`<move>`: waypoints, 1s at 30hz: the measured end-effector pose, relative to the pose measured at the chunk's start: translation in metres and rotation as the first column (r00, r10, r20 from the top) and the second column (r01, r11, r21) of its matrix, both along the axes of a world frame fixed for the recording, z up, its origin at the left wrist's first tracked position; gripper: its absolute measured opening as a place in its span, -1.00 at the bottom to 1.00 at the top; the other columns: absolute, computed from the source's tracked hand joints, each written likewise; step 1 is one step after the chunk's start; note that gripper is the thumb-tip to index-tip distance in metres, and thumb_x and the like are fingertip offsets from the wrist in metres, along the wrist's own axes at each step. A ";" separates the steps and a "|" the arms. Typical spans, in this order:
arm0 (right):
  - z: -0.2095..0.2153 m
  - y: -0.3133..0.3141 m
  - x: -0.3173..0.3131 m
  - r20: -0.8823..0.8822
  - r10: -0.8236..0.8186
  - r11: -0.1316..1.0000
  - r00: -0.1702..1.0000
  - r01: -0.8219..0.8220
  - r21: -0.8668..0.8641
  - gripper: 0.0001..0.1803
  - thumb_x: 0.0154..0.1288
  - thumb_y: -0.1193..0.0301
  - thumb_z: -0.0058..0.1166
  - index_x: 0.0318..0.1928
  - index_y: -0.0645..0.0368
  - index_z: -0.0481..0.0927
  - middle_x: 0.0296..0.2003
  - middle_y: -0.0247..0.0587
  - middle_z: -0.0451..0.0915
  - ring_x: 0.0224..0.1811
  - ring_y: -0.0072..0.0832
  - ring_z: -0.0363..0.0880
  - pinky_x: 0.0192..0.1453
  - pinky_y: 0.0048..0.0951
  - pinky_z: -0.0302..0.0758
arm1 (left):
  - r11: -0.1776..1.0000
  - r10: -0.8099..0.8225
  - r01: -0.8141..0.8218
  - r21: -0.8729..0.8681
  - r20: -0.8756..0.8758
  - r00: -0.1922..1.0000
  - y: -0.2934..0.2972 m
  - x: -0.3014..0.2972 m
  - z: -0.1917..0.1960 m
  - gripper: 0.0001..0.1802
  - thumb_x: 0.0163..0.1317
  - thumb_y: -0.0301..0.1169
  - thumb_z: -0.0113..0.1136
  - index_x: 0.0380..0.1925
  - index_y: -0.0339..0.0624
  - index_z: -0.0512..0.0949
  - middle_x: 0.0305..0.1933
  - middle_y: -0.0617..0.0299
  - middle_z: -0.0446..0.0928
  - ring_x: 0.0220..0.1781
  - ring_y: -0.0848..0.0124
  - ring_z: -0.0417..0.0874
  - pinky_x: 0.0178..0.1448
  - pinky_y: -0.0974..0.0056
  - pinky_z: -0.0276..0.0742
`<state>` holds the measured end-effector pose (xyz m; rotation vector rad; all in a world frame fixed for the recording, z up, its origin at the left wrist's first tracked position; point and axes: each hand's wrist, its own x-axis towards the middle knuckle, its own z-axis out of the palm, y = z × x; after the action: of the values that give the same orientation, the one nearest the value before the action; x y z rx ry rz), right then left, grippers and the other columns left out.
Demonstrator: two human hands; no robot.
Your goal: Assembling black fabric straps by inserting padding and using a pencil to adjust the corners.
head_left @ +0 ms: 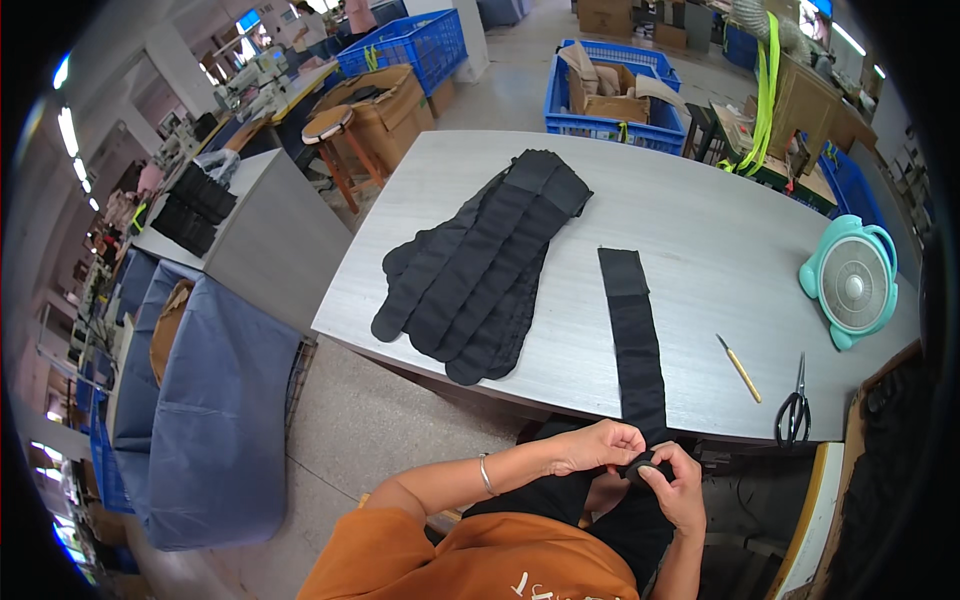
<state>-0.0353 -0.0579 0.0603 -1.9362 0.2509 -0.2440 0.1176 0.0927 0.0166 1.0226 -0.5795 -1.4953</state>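
A long black fabric strap [637,345] lies flat on the grey table and hangs over its near edge toward me. Both hands pinch its near end just off the table's edge. My left hand [604,447] is closed with thumb and forefinger together at the strap. My right hand [676,487] grips the rounded black end, thumb pressed on top. Left of the strap, a fanned pile of similar black straps [480,270] rests on the table. The fingertips partly hide the end being held.
On the table's right lie a yellow-handled pointed tool [740,370] and black-handled scissors [795,408]. A turquoise fan [852,283] stands near the right edge. A blue crate [612,129] sits beyond the far edge, a wooden stool [332,140] at far left, a blue-covered bin [222,405] at left.
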 end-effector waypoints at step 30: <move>-0.035 0.041 0.010 0.139 -0.495 0.805 0.858 0.513 -0.299 -0.84 0.10 0.60 0.12 -0.38 0.26 0.38 -0.52 -0.09 0.43 -0.51 -0.24 0.43 -0.36 -0.29 0.40 | 0.817 0.547 -0.411 -0.405 0.770 0.328 -0.014 -0.052 -0.003 -0.92 0.37 -0.52 0.03 -0.23 -0.29 0.37 -0.23 0.01 0.40 -0.13 0.06 0.49 -0.08 0.10 0.45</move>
<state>-0.0254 -0.0170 0.0249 -2.1549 0.7352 -0.7316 0.0659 0.0789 0.0132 1.6652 -0.9539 -0.2664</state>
